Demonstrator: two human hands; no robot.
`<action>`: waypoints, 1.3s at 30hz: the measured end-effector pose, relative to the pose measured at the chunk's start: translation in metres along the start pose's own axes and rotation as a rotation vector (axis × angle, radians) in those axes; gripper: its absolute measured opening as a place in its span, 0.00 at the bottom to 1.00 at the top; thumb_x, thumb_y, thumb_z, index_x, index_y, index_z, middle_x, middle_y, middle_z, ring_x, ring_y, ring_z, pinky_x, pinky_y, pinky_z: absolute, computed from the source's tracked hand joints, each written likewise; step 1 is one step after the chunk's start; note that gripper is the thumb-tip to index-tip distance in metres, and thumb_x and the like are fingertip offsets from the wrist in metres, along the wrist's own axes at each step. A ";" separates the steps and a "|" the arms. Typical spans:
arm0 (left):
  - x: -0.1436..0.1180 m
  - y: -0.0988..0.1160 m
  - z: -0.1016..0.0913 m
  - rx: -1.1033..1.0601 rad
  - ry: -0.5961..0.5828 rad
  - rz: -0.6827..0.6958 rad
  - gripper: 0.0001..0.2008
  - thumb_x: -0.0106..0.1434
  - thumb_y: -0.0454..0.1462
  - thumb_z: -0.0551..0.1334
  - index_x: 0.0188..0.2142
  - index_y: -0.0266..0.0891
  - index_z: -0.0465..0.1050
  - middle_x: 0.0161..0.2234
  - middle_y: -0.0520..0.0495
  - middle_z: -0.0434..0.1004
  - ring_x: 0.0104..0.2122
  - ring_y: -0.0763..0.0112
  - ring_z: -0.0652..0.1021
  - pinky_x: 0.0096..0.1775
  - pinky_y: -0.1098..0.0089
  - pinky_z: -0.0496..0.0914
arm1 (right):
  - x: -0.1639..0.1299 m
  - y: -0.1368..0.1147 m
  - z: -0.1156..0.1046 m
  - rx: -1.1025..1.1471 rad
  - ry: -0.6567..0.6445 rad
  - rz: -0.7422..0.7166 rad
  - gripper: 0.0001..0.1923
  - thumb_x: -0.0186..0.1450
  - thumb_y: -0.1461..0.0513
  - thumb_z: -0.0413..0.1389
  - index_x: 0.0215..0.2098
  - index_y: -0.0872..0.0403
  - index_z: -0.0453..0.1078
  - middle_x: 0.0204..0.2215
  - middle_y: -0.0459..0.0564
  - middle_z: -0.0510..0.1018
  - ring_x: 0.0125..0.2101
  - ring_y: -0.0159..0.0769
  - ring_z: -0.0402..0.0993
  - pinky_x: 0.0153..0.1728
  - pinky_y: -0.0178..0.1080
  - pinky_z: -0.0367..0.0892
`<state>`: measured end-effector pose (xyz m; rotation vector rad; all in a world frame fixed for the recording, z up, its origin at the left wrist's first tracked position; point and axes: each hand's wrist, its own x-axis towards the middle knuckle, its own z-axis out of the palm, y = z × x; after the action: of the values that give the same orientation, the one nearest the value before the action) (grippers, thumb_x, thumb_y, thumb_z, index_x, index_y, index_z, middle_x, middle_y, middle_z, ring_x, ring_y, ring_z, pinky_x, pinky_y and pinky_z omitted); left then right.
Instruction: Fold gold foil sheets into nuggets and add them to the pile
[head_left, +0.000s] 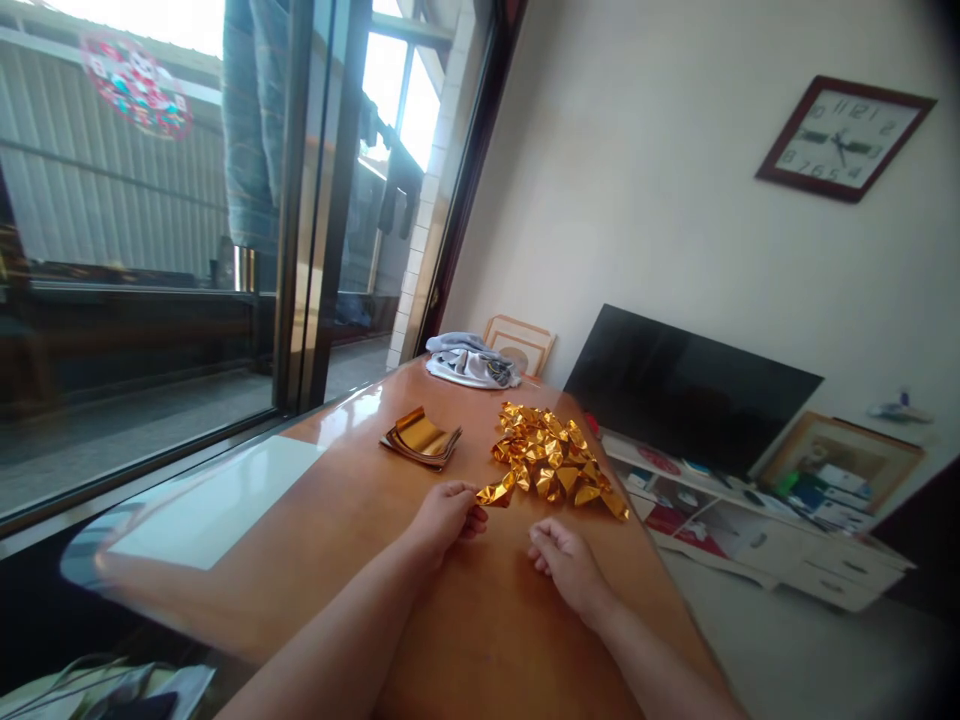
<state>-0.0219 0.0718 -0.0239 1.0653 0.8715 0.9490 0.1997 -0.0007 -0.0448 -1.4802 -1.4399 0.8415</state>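
My left hand [448, 522] pinches one end of a folded gold foil paper piece [496, 492], just above the wooden table [480, 640]. This piece is at the near-left edge of a pile of folded gold foil papers [551, 455], and overlaps it in view. To the right, my right hand [562, 562] is loosely closed with the fingers curled, apart from the left hand and in front of the pile. Nothing shows between its fingers. Beyond my left hand lies a stack of flat gold foil sheets [421, 438], its top sheet curling up at the edges.
A bundle of cloth [471, 362] lies at the table's far end. A pale sheet [217, 500] or bright reflection covers part of its left side. Glass sliding doors [304, 200] stand left; a television [690, 385] and white cabinet [780, 545] stand right.
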 end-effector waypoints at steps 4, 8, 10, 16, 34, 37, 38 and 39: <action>0.002 -0.001 0.002 -0.006 0.003 0.004 0.07 0.62 0.35 0.58 0.37 0.35 0.73 0.24 0.47 0.77 0.20 0.73 0.76 0.24 0.76 0.64 | 0.003 -0.003 -0.002 -0.033 -0.028 0.021 0.19 0.63 0.46 0.58 0.33 0.53 0.70 0.24 0.44 0.74 0.24 0.32 0.69 0.27 0.35 0.62; 0.003 -0.001 0.004 -0.005 0.003 0.009 0.07 0.62 0.36 0.59 0.36 0.35 0.74 0.24 0.47 0.77 0.20 0.74 0.76 0.24 0.76 0.65 | 0.005 -0.011 -0.004 -0.040 -0.039 0.067 0.19 0.60 0.47 0.60 0.37 0.54 0.72 0.23 0.43 0.75 0.23 0.33 0.70 0.25 0.34 0.63; 0.004 -0.002 0.005 0.000 0.004 0.012 0.08 0.63 0.36 0.59 0.35 0.35 0.75 0.24 0.47 0.77 0.20 0.74 0.76 0.24 0.76 0.65 | 0.007 -0.018 -0.005 -0.036 -0.022 0.082 0.20 0.60 0.47 0.59 0.41 0.54 0.73 0.24 0.44 0.76 0.23 0.33 0.71 0.24 0.35 0.63; 0.008 -0.007 0.008 0.032 0.012 0.022 0.08 0.63 0.34 0.57 0.36 0.35 0.75 0.24 0.48 0.77 0.21 0.73 0.76 0.24 0.75 0.67 | 0.020 -0.044 -0.009 -0.025 0.117 0.071 0.24 0.63 0.45 0.56 0.45 0.54 0.73 0.32 0.51 0.79 0.29 0.35 0.75 0.29 0.36 0.68; 0.014 -0.016 0.012 0.124 0.008 0.026 0.08 0.61 0.34 0.58 0.33 0.35 0.77 0.23 0.48 0.77 0.22 0.70 0.78 0.23 0.75 0.67 | 0.034 -0.076 0.012 -0.072 0.136 0.042 0.20 0.59 0.46 0.60 0.27 0.54 0.71 0.22 0.47 0.77 0.23 0.34 0.71 0.24 0.34 0.65; 0.015 -0.017 0.011 0.128 0.014 0.026 0.08 0.60 0.33 0.59 0.33 0.35 0.77 0.22 0.47 0.78 0.21 0.70 0.78 0.23 0.75 0.67 | 0.035 -0.074 0.015 -0.069 0.139 0.038 0.20 0.59 0.45 0.60 0.26 0.53 0.70 0.22 0.47 0.76 0.22 0.33 0.70 0.23 0.34 0.63; 0.015 -0.018 0.011 0.128 0.017 0.026 0.08 0.60 0.33 0.59 0.33 0.35 0.77 0.22 0.47 0.78 0.21 0.69 0.78 0.23 0.74 0.67 | 0.036 -0.074 0.016 -0.068 0.140 0.039 0.21 0.59 0.45 0.60 0.25 0.53 0.70 0.22 0.47 0.76 0.22 0.33 0.70 0.22 0.34 0.63; 0.015 -0.018 0.012 0.127 0.021 0.026 0.08 0.60 0.33 0.59 0.33 0.35 0.77 0.22 0.47 0.78 0.21 0.69 0.78 0.23 0.74 0.67 | 0.036 -0.073 0.016 -0.066 0.140 0.040 0.21 0.59 0.45 0.60 0.25 0.53 0.70 0.22 0.48 0.76 0.22 0.33 0.70 0.22 0.34 0.63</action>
<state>-0.0025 0.0786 -0.0401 1.1793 0.9474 0.9374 0.1595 0.0325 0.0200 -1.5902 -1.3495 0.7055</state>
